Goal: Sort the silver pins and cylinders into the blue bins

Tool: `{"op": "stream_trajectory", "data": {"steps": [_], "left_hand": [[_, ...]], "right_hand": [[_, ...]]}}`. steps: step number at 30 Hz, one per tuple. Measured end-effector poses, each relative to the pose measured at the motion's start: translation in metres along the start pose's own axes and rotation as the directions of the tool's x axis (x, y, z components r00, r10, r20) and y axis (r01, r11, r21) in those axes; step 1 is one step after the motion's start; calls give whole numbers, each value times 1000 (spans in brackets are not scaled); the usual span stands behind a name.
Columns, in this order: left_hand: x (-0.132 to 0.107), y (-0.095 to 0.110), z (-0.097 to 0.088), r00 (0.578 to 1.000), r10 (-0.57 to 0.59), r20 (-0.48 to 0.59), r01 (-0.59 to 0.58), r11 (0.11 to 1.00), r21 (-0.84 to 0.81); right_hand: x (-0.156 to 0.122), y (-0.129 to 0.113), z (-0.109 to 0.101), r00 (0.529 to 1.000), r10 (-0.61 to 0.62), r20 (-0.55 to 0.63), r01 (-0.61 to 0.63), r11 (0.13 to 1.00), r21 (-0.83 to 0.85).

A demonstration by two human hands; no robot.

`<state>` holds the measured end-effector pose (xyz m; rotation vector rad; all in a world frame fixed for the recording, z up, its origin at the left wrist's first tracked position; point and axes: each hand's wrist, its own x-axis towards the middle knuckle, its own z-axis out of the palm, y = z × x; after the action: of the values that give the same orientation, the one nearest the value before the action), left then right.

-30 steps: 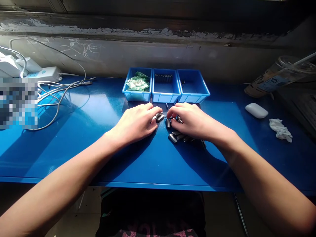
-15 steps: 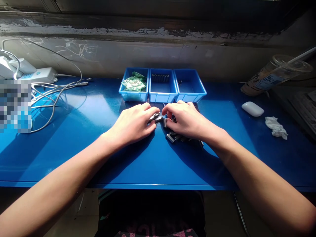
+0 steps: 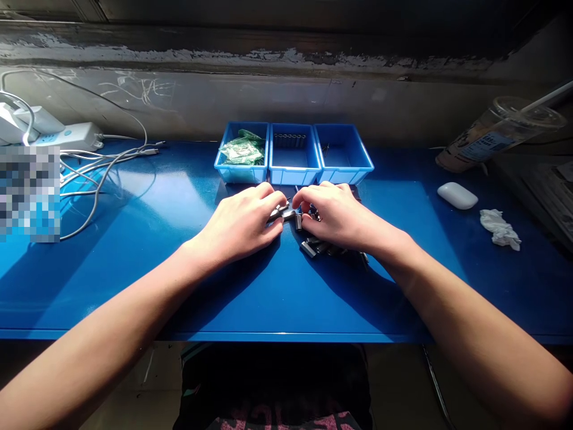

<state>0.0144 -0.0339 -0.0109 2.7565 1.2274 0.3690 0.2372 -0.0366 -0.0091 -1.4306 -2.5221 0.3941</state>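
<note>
Hard sunlight on blue table, glare at left, dark shadows under forearms, dim wall, pixelated left-edge patch

We cannot count the metal pieces under the right hand, which covers part of their pile. The left hand hides the ends of those by its thumb, so its hold is unclear to us. Pixel blocks blot out something at the left edge (we make out only blue and grey patches). Thin bits in the rightmost bin are too small for us to name, lettering on the cup is too blurred to read, and the straw runs out of view.
</note>
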Motion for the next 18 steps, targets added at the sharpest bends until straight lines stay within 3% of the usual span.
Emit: {"op": "stream_trajectory", "data": {"steps": [7,18], "left_hand": [[0,-1,0,1000,4,-18,-5,1000,-21],[0,-1,1,997,23,-73,-33,990,-138]], "right_hand": [[1,-1,0,999,3,-53,-2,1000,5],[-1,6,-1,967,-121,-223,141,987,74]]}}
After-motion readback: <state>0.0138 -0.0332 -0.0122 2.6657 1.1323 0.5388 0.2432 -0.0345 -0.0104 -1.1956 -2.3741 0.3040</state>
